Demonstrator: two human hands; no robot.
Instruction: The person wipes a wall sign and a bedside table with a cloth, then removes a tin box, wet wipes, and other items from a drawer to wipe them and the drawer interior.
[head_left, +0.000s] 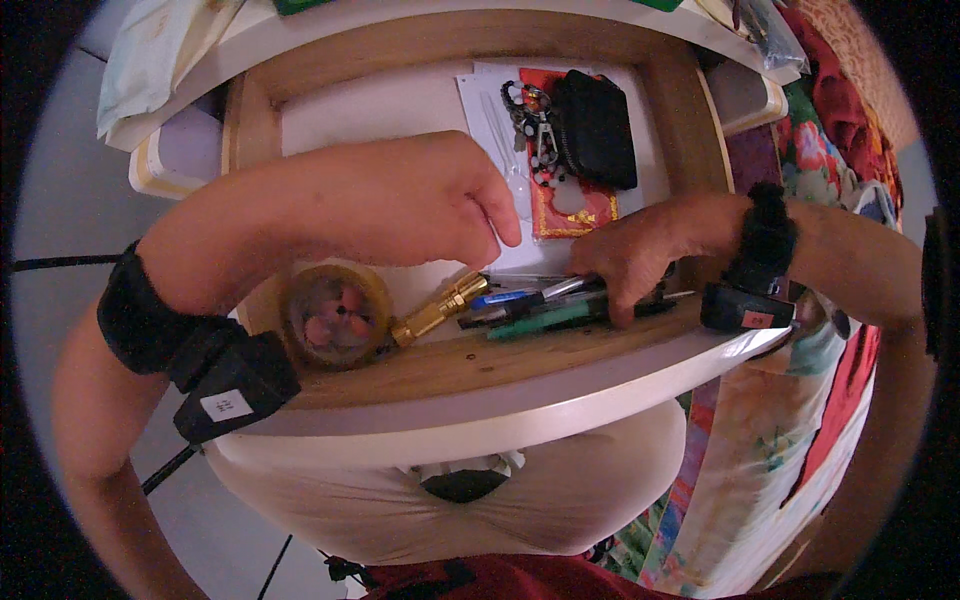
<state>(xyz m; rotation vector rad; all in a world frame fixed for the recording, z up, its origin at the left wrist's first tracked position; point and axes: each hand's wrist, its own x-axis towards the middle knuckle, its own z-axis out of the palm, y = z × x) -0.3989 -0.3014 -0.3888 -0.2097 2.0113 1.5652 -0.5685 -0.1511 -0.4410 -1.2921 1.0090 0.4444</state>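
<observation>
My left hand hovers over the middle of an open wooden drawer, its fingers curled down. Nothing shows in it, but the palm is hidden. At the drawer's front right, my right hand is closed around a bunch of pens, fingers on the far side and thumb on the near side. Among them are a silver-and-black pen, a blue-labelled pen and a blurred green pen. Left of the pens lie a brass-coloured metal fitting and a round, yellowish clear container with pinkish contents.
Toward the drawer's back right, a black zip wallet and beaded keys lie over a red printed packet and white paper. A white cabinet top overhangs the back. Floral fabric hangs at right.
</observation>
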